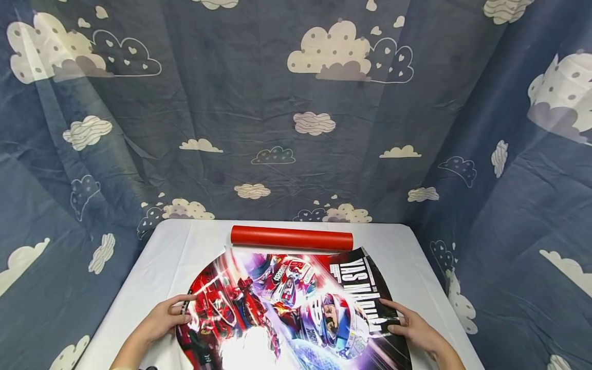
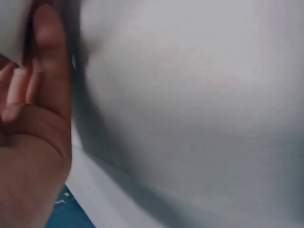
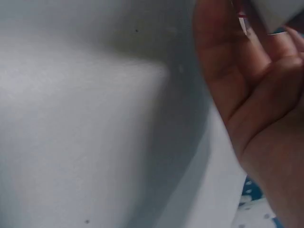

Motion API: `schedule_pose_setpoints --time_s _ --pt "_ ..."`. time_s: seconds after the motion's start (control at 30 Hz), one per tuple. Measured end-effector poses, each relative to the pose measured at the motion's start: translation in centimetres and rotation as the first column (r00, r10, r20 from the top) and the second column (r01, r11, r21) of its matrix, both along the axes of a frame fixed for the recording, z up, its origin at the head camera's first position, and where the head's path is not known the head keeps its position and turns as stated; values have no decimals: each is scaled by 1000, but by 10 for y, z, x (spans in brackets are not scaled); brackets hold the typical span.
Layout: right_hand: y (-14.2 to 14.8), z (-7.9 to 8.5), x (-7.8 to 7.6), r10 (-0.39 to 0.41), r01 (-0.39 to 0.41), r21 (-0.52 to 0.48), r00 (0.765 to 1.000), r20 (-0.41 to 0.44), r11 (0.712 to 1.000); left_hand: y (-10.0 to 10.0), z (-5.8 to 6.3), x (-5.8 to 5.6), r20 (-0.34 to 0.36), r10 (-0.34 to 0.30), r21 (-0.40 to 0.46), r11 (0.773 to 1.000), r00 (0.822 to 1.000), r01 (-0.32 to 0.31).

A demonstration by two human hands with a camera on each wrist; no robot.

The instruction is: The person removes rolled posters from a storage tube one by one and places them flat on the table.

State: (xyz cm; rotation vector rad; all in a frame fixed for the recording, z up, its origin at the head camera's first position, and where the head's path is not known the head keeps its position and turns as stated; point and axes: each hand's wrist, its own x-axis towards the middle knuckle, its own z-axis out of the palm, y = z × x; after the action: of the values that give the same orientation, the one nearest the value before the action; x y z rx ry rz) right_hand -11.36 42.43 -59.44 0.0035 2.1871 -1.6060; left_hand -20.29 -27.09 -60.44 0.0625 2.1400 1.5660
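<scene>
A large glossy poster (image 1: pixel 259 303), printed in red, white and purple with racing figures and white lettering, spreads across the front of the table in the head view. Its side edges bow outward, and its near part runs out of the frame. At the left edge my left hand (image 1: pixel 159 321) pinches the sheet between thumb and fingers. My right hand (image 1: pixel 418 329) grips the opposite edge, beside the dark strip with the lettering. Both wrist views show part of the poster's pale back close to the curled fingers.
A red cylinder (image 1: pixel 291 238) lies crosswise just beyond the poster's far edge. White cloth covers the table (image 1: pixel 185 246). Blue curtains (image 1: pixel 259 103) with cloud prints enclose the back and both sides.
</scene>
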Motion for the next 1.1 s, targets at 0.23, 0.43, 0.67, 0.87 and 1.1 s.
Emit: schedule_pose_setpoints --time_s 0.23,0.43,0.67,0.87,1.1 --pt "10 0 9 2 -22 -179 994 -107 984 -7 12 12 -89 149 -82 984 985 -157" --pt "12 10 14 -108 67 -260 983 -147 963 -9 48 22 -153 186 -111 973 970 -204" --pt "6 25 17 -285 267 -101 915 -287 958 -3 89 25 -408 234 -41 961 882 -274" --pt "2 29 20 -413 424 -47 842 -349 904 3 82 28 -504 311 116 949 806 -294" --pt "-5 21 17 -330 374 74 883 -334 925 6 48 21 -316 434 98 899 844 -426"
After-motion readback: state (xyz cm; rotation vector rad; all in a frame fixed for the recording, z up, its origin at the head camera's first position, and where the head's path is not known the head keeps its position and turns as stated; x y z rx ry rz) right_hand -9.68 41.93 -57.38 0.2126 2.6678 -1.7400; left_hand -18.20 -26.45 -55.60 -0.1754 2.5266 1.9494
